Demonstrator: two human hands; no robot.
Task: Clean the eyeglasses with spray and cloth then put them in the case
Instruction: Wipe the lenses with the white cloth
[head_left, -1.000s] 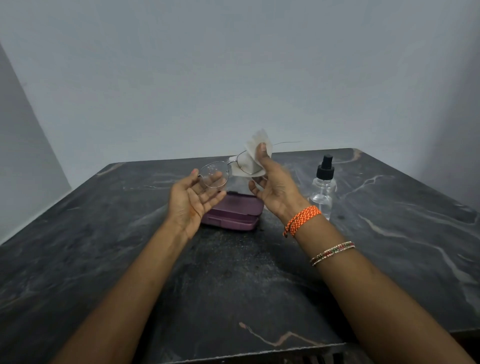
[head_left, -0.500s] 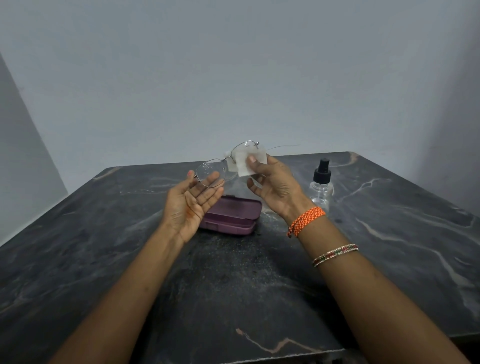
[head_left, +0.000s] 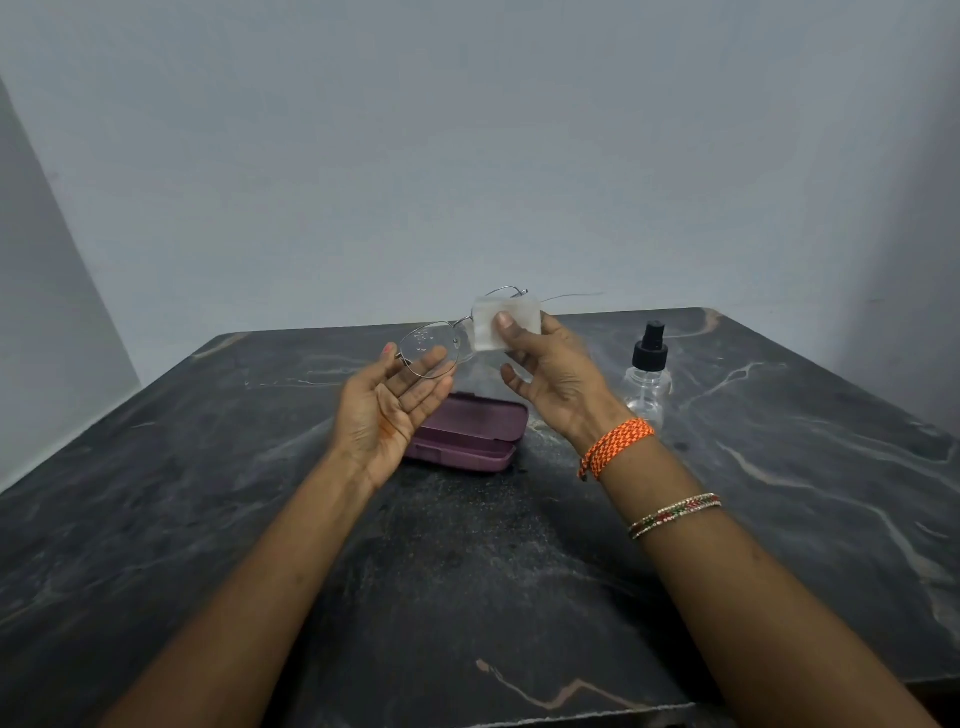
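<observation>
here the right hand (head_left: 558, 382) pinches the cloth (head_left: 501, 328) over 1 lens of the eyeglasses (head_left: 431, 349); the left hand (head_left: 387, 415), fingers spread, props the other lens above the purple case (head_left: 467, 434).

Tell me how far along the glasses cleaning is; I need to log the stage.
Done, by the look of it: the spraying. The spray bottle stands set down on the table, and droplets dot the bare lens. In hand: the right hand presses the white cloth on one lens of the eyeglasses, which the left hand steadies. Left: wiping the spotted lens and putting the eyeglasses in the purple case.
</observation>
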